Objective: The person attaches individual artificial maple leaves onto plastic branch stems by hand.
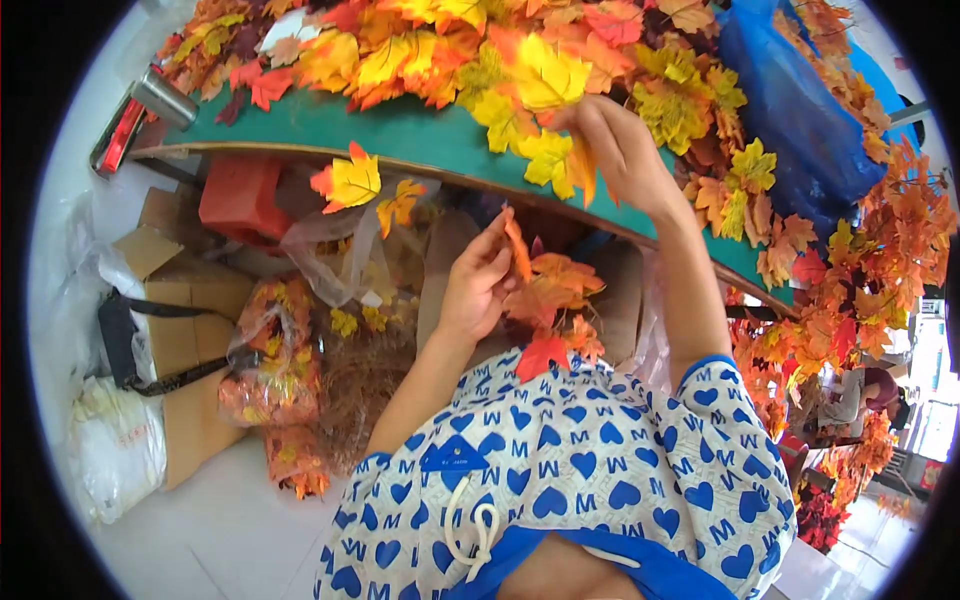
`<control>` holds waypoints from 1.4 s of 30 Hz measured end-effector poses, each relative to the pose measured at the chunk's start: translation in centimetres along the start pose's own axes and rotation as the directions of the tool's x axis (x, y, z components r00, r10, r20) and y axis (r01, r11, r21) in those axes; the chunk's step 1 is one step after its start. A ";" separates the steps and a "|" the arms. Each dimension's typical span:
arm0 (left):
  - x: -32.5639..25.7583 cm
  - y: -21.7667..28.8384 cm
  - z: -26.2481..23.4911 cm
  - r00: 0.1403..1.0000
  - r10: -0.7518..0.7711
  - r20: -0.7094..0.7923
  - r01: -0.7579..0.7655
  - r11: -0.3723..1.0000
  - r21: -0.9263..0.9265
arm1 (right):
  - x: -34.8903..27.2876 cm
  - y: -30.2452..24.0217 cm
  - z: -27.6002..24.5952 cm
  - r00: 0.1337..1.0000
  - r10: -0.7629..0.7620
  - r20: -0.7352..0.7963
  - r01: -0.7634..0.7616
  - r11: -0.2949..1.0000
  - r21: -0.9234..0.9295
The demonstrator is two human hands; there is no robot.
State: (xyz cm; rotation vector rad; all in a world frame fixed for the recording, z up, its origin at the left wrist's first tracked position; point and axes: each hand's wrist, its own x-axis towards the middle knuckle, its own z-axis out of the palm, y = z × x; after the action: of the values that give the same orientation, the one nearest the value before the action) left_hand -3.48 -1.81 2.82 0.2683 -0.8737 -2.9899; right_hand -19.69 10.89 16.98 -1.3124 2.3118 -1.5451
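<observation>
My left hand (480, 280) is closed in a pinch below the table edge. Between its fingers is the end of an artificial maple leaf garland (545, 295), whose orange and red leaves hang down over my lap. Higher and to the right, my right hand (622, 150) reaches over the table edge. Its bent fingers are closed on a yellow artificial maple leaf (548, 160) at the front of the leaf pile (420, 60). Its fingertips are partly hidden. A yellow-and-red leaf (350, 182) shows left of my hands, in front of the table edge.
The green table (340, 122) curves across ahead. A blue plastic bag (800, 110) lies among leaves at right. A metal cylinder (165, 98) stands at the table's left corner. Below are a red plastic container (243, 198), a cardboard box (200, 410) and bagged leaves (275, 385).
</observation>
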 end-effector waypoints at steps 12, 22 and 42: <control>-1.5 -2.1 5.3 0.991 0.106 -0.078 -0.079 0.954 0.290 | -14.0 1.3 3.1 0.946 0.260 -0.193 -0.250 0.965 0.074; -0.8 -4.3 4.7 0.911 0.337 0.239 -0.319 0.205 0.925 | -15.3 -1.9 1.4 0.950 0.231 -0.209 -0.272 0.943 -0.191; -0.2 -5.1 4.6 0.995 0.060 -0.078 -0.022 0.909 0.416 | -17.5 4.1 4.0 0.894 0.424 -0.143 -0.368 0.878 0.306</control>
State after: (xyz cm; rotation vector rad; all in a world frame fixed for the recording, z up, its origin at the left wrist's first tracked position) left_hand -3.89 4.99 3.92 0.3788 -1.4790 -2.6956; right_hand -9.18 20.37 5.13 -0.5858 2.1867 -1.8268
